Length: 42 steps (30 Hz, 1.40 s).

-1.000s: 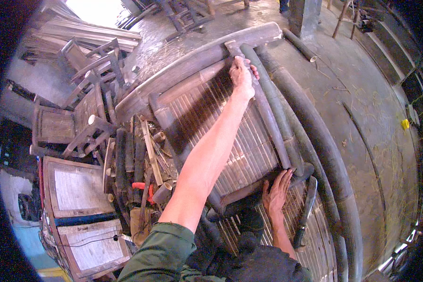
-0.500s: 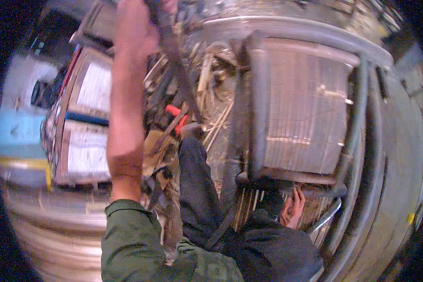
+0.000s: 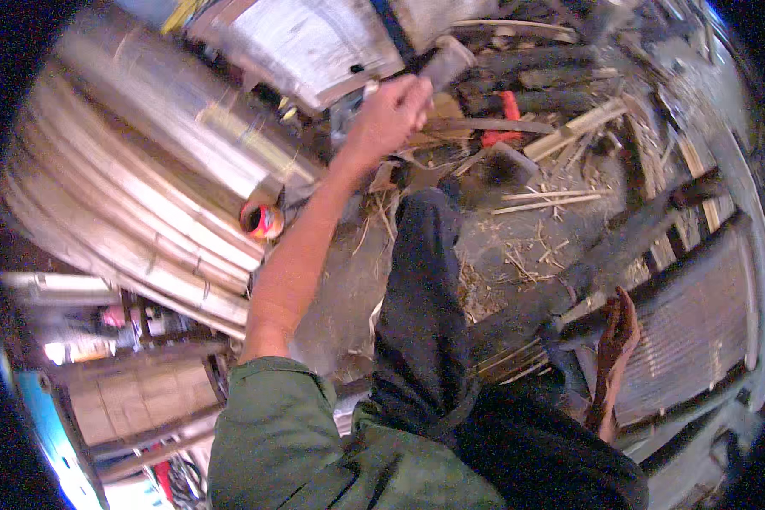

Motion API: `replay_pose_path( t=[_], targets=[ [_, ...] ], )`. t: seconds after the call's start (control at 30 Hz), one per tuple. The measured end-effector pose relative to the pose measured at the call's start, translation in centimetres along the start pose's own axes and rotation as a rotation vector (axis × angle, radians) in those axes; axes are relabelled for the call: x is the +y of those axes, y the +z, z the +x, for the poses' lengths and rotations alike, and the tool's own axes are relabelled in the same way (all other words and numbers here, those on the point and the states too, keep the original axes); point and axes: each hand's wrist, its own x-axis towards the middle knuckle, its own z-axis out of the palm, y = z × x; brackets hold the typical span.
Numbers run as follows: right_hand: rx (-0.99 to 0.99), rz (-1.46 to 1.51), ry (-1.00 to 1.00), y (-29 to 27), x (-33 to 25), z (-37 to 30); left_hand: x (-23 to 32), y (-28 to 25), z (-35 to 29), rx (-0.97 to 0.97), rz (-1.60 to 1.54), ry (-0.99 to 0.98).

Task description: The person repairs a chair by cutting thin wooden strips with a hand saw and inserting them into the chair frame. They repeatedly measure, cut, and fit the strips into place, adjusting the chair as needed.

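Observation:
My left hand (image 3: 395, 115), on a stretched arm in a green sleeve, is closed at the upper middle, somewhat blurred. It grips a grey-brown cylindrical piece (image 3: 447, 65) with a wider round end, apparently wood; its other end is hidden in the fist. Below it on the floor lie a long thin dark strip (image 3: 506, 125) and a red object (image 3: 506, 119) whose kind I cannot make out. On the right, my right hand (image 3: 618, 327) has its fingers stretched out beside a slatted panel (image 3: 697, 314) in a dark frame. Nothing shows in that hand.
Long pale poles (image 3: 127, 221) lie along the left, with an orange-red tin (image 3: 262, 221) by their end. Pale framed panels (image 3: 306, 42) stand at the top. Logs (image 3: 561, 58), sticks (image 3: 561, 195) and shavings cover the floor beyond my knee (image 3: 425, 255). A brown box (image 3: 144, 399) sits lower left.
The view has turned to the left, bringing the poles and tin into sight. My left hand no longer reaches the top edge; the long dark bar by it earlier now shows only as a short cylinder, if the same.

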Motion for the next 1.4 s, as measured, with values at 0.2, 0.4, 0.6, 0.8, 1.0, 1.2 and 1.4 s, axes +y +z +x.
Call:
replay_pose_path(
  t=[0.2, 0.4, 0.6, 0.8, 1.0, 1.2, 1.4],
  targets=[
    [-0.573, 0.192, 0.204, 5.2, -2.9, -5.8, -14.0, -0.7, -9.8, 0.210, 0.326, 0.128],
    [-0.607, 0.308, 0.417, 4.7, -14.7, -6.3, -17.7, -5.2, -14.8, 0.187, -0.150, -0.402],
    [-0.699, -0.002, 0.046, 5.6, -20.2, -7.0, -21.8, -4.9, -15.6, 0.204, -0.324, -0.502],
    [-0.467, -0.171, -0.308, 8.0, -23.5, 0.0, -26.0, -2.9, -18.2, 0.312, -0.021, -0.389],
    [-0.424, -0.539, -0.693, 8.8, -21.0, 13.8, -32.2, 0.9, -22.9, 0.133, 0.021, -0.577],
    [-0.669, -0.650, -0.907, 17.1, -19.0, 24.6, -35.2, 5.5, -32.7, 0.051, 0.180, -0.693],
    [-0.984, -0.818, -0.943, 37.5, -19.5, 23.5, -38.0, 11.6, -41.4, 0.114, 0.423, -0.281]
  ],
)
